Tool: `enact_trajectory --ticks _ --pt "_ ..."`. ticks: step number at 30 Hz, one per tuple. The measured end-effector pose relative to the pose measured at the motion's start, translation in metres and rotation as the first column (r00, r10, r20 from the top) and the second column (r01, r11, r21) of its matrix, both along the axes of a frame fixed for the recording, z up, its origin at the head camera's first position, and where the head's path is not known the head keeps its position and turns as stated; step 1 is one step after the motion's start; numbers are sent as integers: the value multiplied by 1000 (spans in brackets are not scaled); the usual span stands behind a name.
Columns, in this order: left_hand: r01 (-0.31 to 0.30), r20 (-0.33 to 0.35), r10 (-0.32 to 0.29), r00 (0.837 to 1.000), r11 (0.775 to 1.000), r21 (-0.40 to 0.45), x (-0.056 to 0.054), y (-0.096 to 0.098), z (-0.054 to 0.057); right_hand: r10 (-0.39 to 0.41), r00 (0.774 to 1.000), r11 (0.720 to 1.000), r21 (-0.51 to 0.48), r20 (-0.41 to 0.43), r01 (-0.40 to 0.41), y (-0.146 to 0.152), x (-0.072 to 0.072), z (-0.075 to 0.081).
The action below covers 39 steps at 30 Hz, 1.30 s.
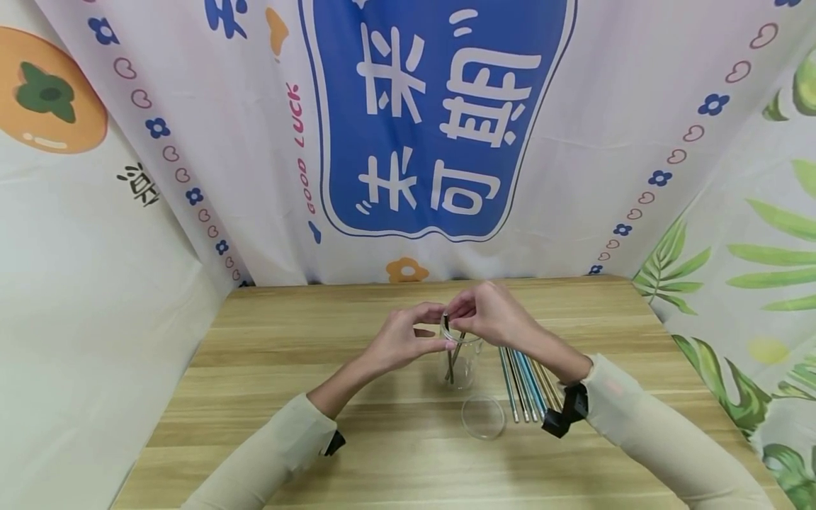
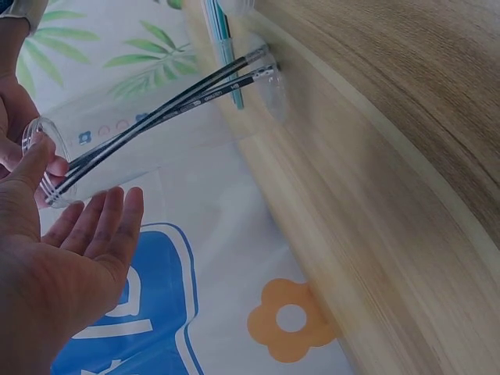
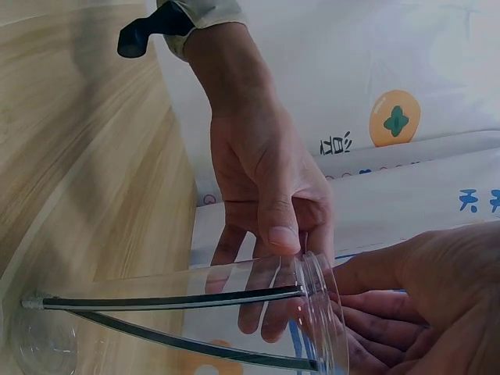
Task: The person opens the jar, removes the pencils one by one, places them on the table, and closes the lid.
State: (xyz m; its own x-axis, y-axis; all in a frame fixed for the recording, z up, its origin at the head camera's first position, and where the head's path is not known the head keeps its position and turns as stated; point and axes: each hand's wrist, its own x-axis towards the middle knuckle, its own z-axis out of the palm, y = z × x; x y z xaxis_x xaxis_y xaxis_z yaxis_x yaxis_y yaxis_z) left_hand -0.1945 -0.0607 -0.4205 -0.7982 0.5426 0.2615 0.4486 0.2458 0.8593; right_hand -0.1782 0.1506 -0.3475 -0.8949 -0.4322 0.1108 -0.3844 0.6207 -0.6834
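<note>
A clear jar with a threaded rim stands upright on the table. Two dark pencils lean inside it, their lower ends near the base and their tops at the mouth. My left hand holds the jar near its rim, thumb on the near side and fingers behind the glassy wall. From the other side my right hand reaches over the mouth. Its fingers are bent and pinch the top of one pencil, partly hidden by the rim.
Right of the jar lies a row of several blue, gold and dark pencils, partly under my right forearm. A clear round lid lies in front of the jar. The wooden table meets printed cloth walls at the back and sides.
</note>
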Motion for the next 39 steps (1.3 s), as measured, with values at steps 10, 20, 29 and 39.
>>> enact_trajectory --ticks 10,20,29,39 --pt "14 -11 -14 1000 1000 -1 -1 1 1 27 1000 998 51 -12 -27 -1 -3 -2" --pt "22 8 -23 1000 999 27 -1 0 -1 50 996 995 85 -69 -44 -2 -4 -4" --pt "17 -1 -17 1000 1000 11 -1 0 0 53 998 999 5 -42 -53 4 -4 -5" --pt "7 -14 -7 1000 1000 -17 -1 0 0 43 998 988 -149 -34 -48 13 -2 -5"
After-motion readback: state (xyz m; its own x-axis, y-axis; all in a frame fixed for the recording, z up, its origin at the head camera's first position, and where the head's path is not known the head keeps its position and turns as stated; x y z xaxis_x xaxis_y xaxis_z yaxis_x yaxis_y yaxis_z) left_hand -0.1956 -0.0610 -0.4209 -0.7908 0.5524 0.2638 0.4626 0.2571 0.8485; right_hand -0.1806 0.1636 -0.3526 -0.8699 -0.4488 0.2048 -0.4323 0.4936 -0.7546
